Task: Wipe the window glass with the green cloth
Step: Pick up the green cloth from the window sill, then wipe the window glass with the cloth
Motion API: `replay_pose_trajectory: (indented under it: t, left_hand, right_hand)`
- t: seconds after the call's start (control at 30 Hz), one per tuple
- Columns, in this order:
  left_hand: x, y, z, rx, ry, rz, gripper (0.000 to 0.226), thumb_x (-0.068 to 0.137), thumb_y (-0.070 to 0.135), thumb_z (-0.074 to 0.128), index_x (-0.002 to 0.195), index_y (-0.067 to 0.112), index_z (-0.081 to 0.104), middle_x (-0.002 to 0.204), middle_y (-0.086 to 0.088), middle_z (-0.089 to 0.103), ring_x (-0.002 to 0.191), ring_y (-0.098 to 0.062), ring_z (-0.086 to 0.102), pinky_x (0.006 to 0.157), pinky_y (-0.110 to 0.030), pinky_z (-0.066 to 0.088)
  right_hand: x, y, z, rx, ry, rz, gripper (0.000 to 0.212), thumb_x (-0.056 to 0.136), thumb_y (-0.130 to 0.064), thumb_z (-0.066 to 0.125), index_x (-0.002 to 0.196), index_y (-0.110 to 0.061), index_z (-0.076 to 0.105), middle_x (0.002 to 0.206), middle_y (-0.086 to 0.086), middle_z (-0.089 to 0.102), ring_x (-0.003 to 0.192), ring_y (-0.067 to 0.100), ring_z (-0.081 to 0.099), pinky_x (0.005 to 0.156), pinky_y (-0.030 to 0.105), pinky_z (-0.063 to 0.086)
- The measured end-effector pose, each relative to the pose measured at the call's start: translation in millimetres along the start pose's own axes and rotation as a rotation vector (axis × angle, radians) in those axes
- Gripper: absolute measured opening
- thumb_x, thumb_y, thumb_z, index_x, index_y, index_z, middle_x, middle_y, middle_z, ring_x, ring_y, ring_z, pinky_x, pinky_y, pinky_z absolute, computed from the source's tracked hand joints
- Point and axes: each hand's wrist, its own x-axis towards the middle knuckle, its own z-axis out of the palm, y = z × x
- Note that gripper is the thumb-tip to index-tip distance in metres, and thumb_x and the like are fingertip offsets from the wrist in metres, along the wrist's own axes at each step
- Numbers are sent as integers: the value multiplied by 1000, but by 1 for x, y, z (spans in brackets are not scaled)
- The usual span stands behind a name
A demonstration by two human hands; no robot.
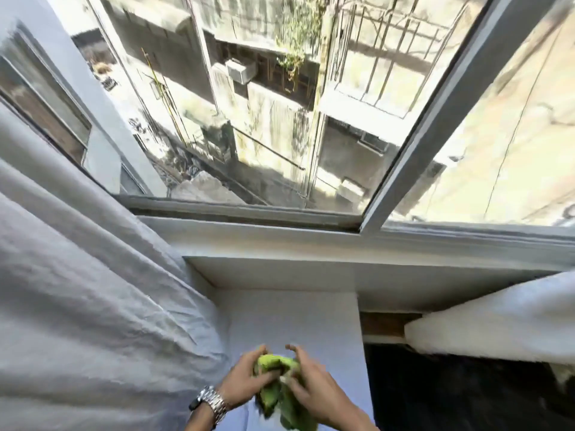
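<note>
A crumpled green cloth [277, 387] sits low in the middle of the view, bunched between both hands. My left hand [244, 379], with a metal watch on its wrist, grips the cloth from the left. My right hand [311, 384] holds it from the right, fingers curled over its top. Both hands are well below the window glass [249, 104], which fills the upper half and shows buildings outside. A second pane [497, 135] lies to the right of a grey frame bar [435, 110].
A white sill [280, 241] runs under the window, with a white ledge [273, 272] below it. A pale curtain [77, 290] hangs at the left and another [497, 318] at the right. A dark area [451, 390] lies at lower right.
</note>
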Motion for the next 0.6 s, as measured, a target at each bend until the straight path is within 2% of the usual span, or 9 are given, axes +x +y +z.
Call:
replay_pose_trajectory:
  t: [0.07, 0.13, 0.23, 0.3, 0.33, 0.37, 0.43, 0.5, 0.6]
  left_hand:
    - [-15, 59, -52, -9, 50, 120, 44, 87, 35, 75, 121, 12, 59, 113, -10, 69, 108, -15, 68, 99, -40, 52]
    - [-34, 120, -109, -19, 125, 271, 43, 84, 33, 79, 117, 14, 58, 102, -1, 71, 92, -6, 67, 90, -39, 56]
    - [-76, 228, -199, -46, 257, 469, 46, 81, 20, 83, 119, 17, 58, 112, -11, 73, 93, -18, 73, 85, -38, 62]
    - [-99, 295, -252, 28, 380, 652, 44, 83, 11, 80, 121, 19, 58, 107, -6, 74, 91, -21, 74, 76, -30, 63]
    - [-112, 327, -278, 58, 442, 729, 43, 85, 4, 76, 121, 20, 58, 103, -2, 74, 90, -17, 74, 75, -28, 62]
    - [-126, 358, -303, 15, 517, 777, 40, 88, -3, 70, 119, 20, 60, 104, -1, 74, 96, -14, 73, 80, -30, 62]
    - [-159, 422, -347, -79, 695, 869, 32, 92, -7, 63, 113, 18, 61, 112, -8, 71, 115, -17, 70, 98, -36, 60]
    - [-203, 496, -376, 112, 900, 1099, 30, 93, 3, 67, 119, 15, 58, 116, -4, 69, 112, -9, 69, 98, -27, 58]
    - [-249, 577, -415, 424, 1414, 1280, 40, 96, 19, 64, 130, -2, 57, 128, -22, 67, 122, -27, 63, 111, -38, 51]
  right_hand:
    - [-3, -50, -53, -8, 77, -115, 65, 100, -34, 52, 155, -38, 17, 139, 5, 59, 129, 23, 56, 104, 32, 44]
    - [-9, -100, -110, -24, 189, -231, 67, 99, -28, 52, 152, -52, 18, 141, -3, 59, 129, 17, 57, 105, 30, 45]
    - [-32, -185, -211, -86, 407, -410, 64, 95, -23, 54, 137, -66, 32, 133, -24, 60, 119, -6, 58, 99, 14, 48]
    - [-54, -240, -281, -166, 575, -530, 51, 94, -19, 60, 124, -59, 51, 113, -27, 65, 99, -15, 61, 85, 7, 51]
    - [-67, -271, -316, -185, 668, -594, 38, 92, -18, 62, 116, -47, 60, 104, -21, 69, 91, -10, 65, 78, 16, 56]
    - [-83, -303, -349, -191, 772, -654, 25, 91, -19, 64, 107, -37, 64, 96, -13, 71, 83, 1, 68, 70, 27, 59]
    - [-116, -363, -406, -244, 1080, -755, 15, 86, -20, 67, 99, -28, 64, 88, -3, 69, 72, 14, 67, 55, 25, 53]
    - [-147, -414, -443, -303, 1476, -825, 20, 85, -16, 70, 104, -21, 63, 96, 2, 66, 67, 14, 62, 51, 20, 44]
    - [-165, -470, -461, -316, 1792, -920, 38, 90, -13, 62, 126, -20, 56, 123, 10, 58, 72, 26, 65, 52, 31, 54]
